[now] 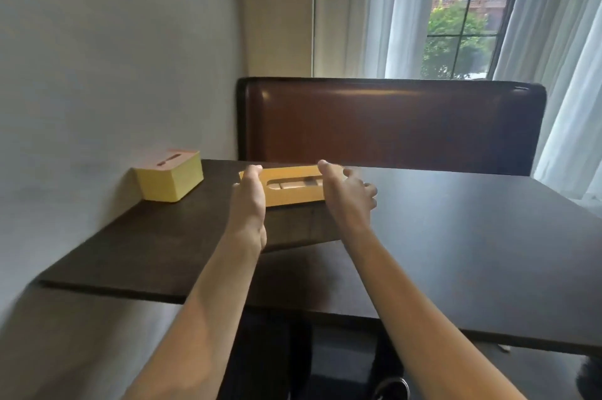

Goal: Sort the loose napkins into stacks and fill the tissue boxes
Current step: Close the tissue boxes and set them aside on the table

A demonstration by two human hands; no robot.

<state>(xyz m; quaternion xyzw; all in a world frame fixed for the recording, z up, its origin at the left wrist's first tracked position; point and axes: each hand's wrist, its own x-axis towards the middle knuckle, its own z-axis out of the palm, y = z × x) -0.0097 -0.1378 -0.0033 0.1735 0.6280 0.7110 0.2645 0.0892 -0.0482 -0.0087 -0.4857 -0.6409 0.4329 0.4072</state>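
Note:
A tissue box [290,191] with a light wooden top and an oval slot sits at the far middle of the dark table [456,236]. Something pale shows through the slot. My left hand [249,194] grips the box's left end, thumb over the top edge, its fingers hidden behind. My right hand [348,194] is at the right end, with the index finger straight against the far corner and the other fingers loosely curled off to the right. A second tissue box [171,178], yellow with a pinkish slotted lid, stands against the wall at the far left. No loose napkins are in sight.
A grey wall [114,57] runs along the table's left side. A brown leather bench back [391,126] stands behind the table's far edge, with a curtained window [465,15] beyond. A shoe [391,390] shows under the table's near edge.

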